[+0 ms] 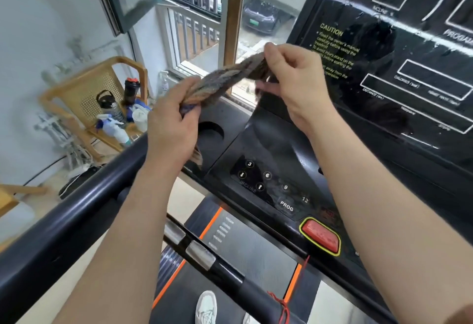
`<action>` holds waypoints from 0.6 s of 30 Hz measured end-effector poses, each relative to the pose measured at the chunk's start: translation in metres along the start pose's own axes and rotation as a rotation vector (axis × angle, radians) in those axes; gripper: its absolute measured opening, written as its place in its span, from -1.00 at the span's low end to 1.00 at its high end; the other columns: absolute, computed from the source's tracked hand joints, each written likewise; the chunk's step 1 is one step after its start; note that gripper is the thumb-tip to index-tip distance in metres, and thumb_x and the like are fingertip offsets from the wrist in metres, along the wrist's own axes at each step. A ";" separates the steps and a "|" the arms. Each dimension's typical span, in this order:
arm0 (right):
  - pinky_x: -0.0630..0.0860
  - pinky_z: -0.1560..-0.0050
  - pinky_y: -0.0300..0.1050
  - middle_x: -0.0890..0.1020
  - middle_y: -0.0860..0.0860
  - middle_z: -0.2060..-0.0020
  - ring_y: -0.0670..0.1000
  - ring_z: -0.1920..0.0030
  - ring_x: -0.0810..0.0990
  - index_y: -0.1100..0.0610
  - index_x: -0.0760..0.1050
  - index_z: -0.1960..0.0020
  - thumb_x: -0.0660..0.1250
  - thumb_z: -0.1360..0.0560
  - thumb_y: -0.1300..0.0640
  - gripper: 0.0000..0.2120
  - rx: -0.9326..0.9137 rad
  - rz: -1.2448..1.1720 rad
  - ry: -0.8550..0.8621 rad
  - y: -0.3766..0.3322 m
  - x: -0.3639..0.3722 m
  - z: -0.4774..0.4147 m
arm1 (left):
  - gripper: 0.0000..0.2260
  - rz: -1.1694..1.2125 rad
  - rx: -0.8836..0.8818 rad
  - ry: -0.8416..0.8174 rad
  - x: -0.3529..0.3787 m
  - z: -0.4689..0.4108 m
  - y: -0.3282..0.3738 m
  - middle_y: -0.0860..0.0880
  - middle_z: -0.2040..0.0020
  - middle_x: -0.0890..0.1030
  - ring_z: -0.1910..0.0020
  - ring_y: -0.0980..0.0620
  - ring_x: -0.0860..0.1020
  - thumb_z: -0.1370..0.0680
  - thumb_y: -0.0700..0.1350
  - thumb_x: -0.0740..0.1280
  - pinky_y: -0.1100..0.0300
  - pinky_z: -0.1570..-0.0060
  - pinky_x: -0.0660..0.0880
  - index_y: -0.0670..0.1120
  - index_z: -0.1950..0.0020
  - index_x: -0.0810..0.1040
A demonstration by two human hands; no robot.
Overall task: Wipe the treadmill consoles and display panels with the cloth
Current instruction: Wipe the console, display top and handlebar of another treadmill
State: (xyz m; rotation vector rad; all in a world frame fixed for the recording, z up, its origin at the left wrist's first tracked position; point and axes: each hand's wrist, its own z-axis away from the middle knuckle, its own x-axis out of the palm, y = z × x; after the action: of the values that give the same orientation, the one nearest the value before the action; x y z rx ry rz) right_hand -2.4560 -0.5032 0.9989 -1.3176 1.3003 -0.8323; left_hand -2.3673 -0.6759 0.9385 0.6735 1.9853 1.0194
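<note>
**Striped cloth held taut above the console**

Striped cloth [225,78], brown and bluish, is stretched between both hands in the air. Left hand [171,124] grips one bunched end in a closed fist; right hand [294,78] pinches the other end between thumb and fingertips, higher up. Hands are apart, joined only by the cloth, which touches no surface. Below the hands: black console [268,149] with numbered buttons and a cup recess. Lower right of them, a red stop button [321,236]. Right of the right hand, the display panel [409,68] shows streaks and a yellow caution label.
</note>
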 end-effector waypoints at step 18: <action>-0.05 -0.50 -0.02 0.14 0.10 -0.56 0.08 -0.56 0.02 0.16 0.11 -0.56 0.01 -0.67 0.14 -0.53 -0.145 1.161 -0.432 0.129 -0.001 0.100 | -0.50 -0.741 0.092 -0.502 0.099 0.083 -0.041 -0.02 -0.58 0.06 -0.56 0.02 -0.04 -0.64 0.08 -0.15 -0.08 -0.48 -0.08 -0.04 -0.56 0.12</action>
State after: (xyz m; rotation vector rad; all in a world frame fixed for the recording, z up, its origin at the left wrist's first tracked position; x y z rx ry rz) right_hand -2.3906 -0.4625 0.8556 -0.5773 1.4721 0.3413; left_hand -2.3565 -0.5903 0.8335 0.1660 1.6231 0.2728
